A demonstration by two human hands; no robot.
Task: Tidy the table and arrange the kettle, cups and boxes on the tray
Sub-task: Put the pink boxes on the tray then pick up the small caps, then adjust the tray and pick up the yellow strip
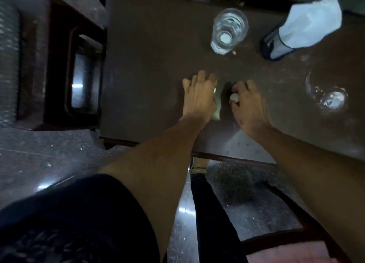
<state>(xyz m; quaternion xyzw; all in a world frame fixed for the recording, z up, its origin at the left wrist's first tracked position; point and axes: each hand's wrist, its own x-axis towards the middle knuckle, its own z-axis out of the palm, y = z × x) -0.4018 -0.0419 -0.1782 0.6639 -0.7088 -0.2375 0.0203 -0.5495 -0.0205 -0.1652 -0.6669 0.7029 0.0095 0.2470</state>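
Both my hands rest on the dark brown table (pixel 150 51). My left hand (pixel 198 93) lies palm down with its fingers curled onto the surface; a small pale bit shows at its thumb. My right hand (pixel 247 102) pinches a small white scrap (pixel 234 97) between thumb and fingers. A clear ribbed glass (pixel 229 30) stands beyond the hands. A second clear glass (pixel 327 94) stands at the right. A dark holder with white tissue (pixel 304 27) stands at the far right. No tray, kettle or boxes are in view.
A dark wooden armchair (pixel 59 69) with patterned upholstery stands left of the table. The table's near edge (pixel 233 157) runs above my legs, over a speckled floor (pixel 39 154). Another wooden frame with a pink cushion (pixel 286 251) sits at the lower right.
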